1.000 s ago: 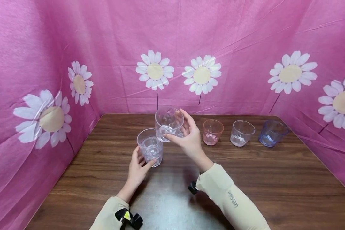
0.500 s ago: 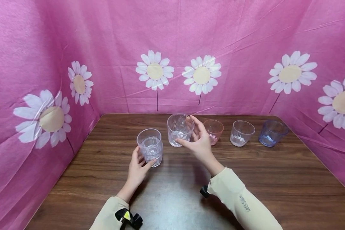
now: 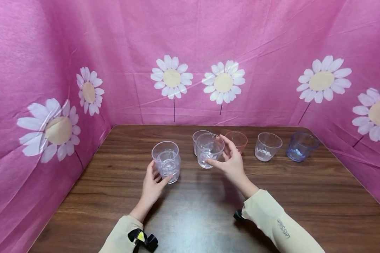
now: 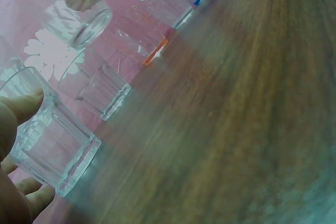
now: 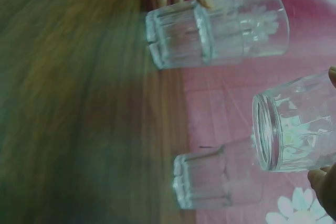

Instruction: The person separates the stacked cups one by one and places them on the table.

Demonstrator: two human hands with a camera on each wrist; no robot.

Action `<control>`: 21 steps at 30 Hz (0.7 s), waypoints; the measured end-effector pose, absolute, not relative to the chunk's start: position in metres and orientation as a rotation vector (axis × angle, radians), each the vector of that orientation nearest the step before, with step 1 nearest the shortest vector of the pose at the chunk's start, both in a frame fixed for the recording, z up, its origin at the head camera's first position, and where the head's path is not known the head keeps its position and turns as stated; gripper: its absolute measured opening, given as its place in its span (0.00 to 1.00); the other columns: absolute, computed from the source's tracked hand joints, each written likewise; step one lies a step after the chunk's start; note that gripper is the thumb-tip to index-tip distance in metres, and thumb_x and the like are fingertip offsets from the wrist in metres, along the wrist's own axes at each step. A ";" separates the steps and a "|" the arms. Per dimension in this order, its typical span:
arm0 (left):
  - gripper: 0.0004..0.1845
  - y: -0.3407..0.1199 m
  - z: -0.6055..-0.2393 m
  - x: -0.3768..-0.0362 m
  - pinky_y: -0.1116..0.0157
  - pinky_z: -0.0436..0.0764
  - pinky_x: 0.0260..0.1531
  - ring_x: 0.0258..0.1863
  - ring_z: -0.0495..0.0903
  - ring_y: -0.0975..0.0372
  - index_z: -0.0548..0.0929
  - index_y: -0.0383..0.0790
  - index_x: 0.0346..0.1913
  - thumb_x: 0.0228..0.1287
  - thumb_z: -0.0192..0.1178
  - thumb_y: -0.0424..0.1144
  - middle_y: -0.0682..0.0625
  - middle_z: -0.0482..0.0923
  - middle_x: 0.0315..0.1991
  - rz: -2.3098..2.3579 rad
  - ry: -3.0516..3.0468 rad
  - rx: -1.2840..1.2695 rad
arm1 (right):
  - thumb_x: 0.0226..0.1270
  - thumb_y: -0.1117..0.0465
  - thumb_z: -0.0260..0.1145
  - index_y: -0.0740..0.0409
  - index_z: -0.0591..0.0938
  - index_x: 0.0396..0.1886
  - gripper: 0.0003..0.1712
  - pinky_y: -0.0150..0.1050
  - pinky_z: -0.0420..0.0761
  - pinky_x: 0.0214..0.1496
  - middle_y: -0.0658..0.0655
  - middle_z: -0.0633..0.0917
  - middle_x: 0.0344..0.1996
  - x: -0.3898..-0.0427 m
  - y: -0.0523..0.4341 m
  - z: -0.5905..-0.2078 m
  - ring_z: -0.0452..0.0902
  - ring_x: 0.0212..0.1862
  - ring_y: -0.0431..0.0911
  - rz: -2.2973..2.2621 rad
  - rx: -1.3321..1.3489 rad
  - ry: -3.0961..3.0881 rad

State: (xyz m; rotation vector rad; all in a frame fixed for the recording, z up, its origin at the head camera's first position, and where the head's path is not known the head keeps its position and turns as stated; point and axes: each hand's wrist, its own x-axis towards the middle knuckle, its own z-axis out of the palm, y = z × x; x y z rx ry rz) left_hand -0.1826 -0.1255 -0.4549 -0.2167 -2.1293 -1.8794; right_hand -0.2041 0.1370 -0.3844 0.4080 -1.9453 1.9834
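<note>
Clear plastic is what both hands are busy with. The right hand (image 3: 229,160) pinches a see-through tumbler (image 3: 209,150) by its sides and holds it a little above the surface (image 3: 190,211), toward the back edge, just in front of another clear tumbler (image 3: 198,137) that stands there. The left hand (image 3: 152,182) curls round the stacked tumblers (image 3: 166,161), which stand left of the middle.

By the look of it, the stack is being taken apart one at a time and set out in a row, and this one is on its way down. Setting it down calls for a free spot beside the standing one, a level base, and then loosened fingers.

Further right along the back edge stand a pink cup (image 3: 238,140), a clear cup (image 3: 267,146) and a blue cup (image 3: 301,146).
</note>
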 end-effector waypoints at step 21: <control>0.42 -0.126 -0.455 -0.182 0.41 0.74 0.59 0.60 0.71 0.34 0.58 0.25 0.70 0.55 0.70 0.23 0.26 0.65 0.63 -1.864 -2.129 -0.229 | 0.41 0.81 0.78 0.71 0.63 0.70 0.54 0.30 0.67 0.68 0.68 0.73 0.65 -0.193 0.195 -0.405 0.69 0.67 0.47 1.831 0.160 -2.165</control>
